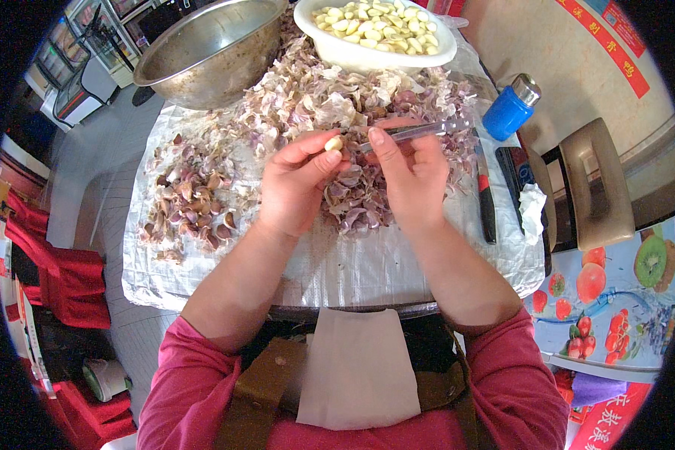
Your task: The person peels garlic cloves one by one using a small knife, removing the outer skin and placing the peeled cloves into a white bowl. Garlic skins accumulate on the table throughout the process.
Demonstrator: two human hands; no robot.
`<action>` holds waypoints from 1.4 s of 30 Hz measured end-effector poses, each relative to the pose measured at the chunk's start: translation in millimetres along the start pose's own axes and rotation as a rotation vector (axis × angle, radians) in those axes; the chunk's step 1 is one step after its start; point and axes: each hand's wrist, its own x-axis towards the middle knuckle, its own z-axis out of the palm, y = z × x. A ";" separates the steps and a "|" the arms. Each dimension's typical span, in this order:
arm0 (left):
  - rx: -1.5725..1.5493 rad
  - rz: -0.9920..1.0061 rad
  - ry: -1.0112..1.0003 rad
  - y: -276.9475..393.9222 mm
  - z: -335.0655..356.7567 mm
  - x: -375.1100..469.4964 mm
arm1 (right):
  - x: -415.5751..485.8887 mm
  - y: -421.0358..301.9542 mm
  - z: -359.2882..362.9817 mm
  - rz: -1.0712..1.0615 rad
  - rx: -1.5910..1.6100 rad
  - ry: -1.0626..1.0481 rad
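Between thumb and forefinger, my left hand [301, 180] holds a peeled garlic clove [333, 144]. My right hand [413, 174] grips a small knife [422, 130] with a clear handle pointing right; its tip is near the clove. Under and behind both hands lies a heap of papery garlic skins [320, 107]. Unpeeled garlic cloves [188, 208] are spread at the left of the table. A white plastic bowl [365, 56] full of peeled cloves stands on the skins at the back.
A large metal basin [214, 73] stands back left. Along the right edge are a blue bottle with a metal cap [511, 109], a black-handled tool [485, 208], a dark flat object [509, 174] and crumpled tissue [532, 214]. A silvery woven sheet [360, 273] covers the table; a chair [599, 185] stands right.
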 end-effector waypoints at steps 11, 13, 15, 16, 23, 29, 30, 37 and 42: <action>0.344 0.218 -0.135 -5.9 1.4 -0.4 | -0.9 -0.9 -0.9 0.026 0.019 -0.021; 0.205 0.079 -0.137 -4.4 1.3 -1.1 | 2.6 -1.1 -2.4 0.136 0.105 0.035; -0.036 -0.085 -0.119 -3.1 0.8 -1.0 | 5.7 -1.5 -2.9 0.255 0.334 0.091; -0.080 -0.097 -0.140 -2.0 -0.1 -0.5 | 5.9 -1.8 -2.7 0.241 0.321 0.122; -0.287 -0.069 -0.152 -1.5 -3.1 3.8 | 6.4 -1.9 -2.6 0.168 0.169 0.163; -0.259 -0.091 -0.055 2.0 -0.9 2.4 | 1.0 -0.7 -2.9 -0.014 -0.066 0.042; -0.251 -0.080 -0.060 2.1 -0.4 2.1 | -0.6 -0.5 -2.3 -0.054 -0.063 0.006; -0.181 -0.094 -0.125 0.8 -1.2 1.8 | -2.0 2.2 0.4 -0.089 0.026 -0.059; -0.045 -0.125 -0.124 0.6 -2.2 0.8 | 1.2 -0.9 -2.5 0.029 -0.022 -0.019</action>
